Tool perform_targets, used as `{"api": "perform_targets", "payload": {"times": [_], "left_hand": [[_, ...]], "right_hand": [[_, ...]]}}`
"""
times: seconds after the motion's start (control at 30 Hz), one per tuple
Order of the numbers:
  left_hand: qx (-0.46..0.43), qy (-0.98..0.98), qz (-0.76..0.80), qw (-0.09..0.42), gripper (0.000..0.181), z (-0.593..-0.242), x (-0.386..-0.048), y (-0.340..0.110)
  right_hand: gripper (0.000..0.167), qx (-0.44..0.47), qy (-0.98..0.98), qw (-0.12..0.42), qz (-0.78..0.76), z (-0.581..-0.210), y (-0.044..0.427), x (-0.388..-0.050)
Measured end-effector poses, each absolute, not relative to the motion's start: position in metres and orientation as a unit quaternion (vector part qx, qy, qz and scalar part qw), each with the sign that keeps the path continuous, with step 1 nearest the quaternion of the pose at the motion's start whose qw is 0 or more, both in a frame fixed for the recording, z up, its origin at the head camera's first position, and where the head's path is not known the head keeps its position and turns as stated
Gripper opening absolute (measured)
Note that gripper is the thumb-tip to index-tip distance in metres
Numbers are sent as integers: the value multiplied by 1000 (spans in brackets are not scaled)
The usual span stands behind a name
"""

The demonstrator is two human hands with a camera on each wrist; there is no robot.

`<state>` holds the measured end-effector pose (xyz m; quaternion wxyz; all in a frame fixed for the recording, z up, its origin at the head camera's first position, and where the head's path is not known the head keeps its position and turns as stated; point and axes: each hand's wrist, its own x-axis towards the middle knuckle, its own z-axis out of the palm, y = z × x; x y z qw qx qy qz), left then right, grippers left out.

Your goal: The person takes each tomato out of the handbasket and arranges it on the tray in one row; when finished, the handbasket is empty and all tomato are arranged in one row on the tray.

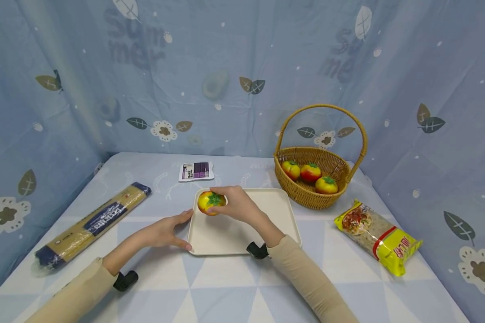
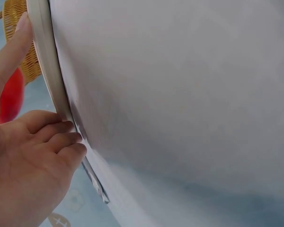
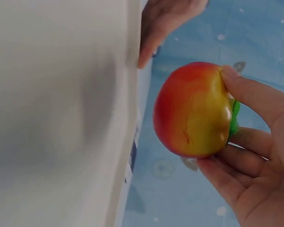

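Note:
My right hand (image 1: pixel 240 205) pinches a red-and-yellow persimmon (image 1: pixel 210 202) with a green leafy top, between thumb and fingers. In the right wrist view the persimmon (image 3: pixel 194 111) is held clear of the tray surface. Under it lies a cream rectangular tray (image 1: pixel 242 229), with the fruit over its far left corner. My left hand (image 1: pixel 166 231) touches the tray's left rim, thumb near the front corner and fingers further back. In the left wrist view those fingers (image 2: pixel 61 135) rest against the rim (image 2: pixel 49 61) without wrapping round it.
A wicker basket (image 1: pixel 303 197) with a tall handle holds three more persimmons (image 1: pixel 310 172) at the back right. A yellow-ended food packet (image 1: pixel 377 235) lies at right, a long pasta packet (image 1: pixel 94 222) at left. Behind the tray is a small purple-and-white sachet (image 1: pixel 196 171).

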<state>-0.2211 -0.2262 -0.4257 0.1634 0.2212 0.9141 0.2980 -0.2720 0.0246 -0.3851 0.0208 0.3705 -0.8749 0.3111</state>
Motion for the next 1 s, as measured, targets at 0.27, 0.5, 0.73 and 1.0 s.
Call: {"api": "perform_targets", "payload": {"times": [0.27,0.5,0.73,1.0], "left_hand": [[233,909,304,163,107,-425,-222,-227],[239,907,307,161,107,-426,-223,-228],[243,906,311,156,107,-427,-222,-228],[240,909,305,154,108,-425,-221,-227]], "right_hand": [[52,373,-884,1,282,-401,9,-276],[49,367,-894,-4,256,-403,2,-277],[48,364,-906,-12,217,-402,-1,-279],[60,360,-910,-35,205,-395,1,-280]]}}
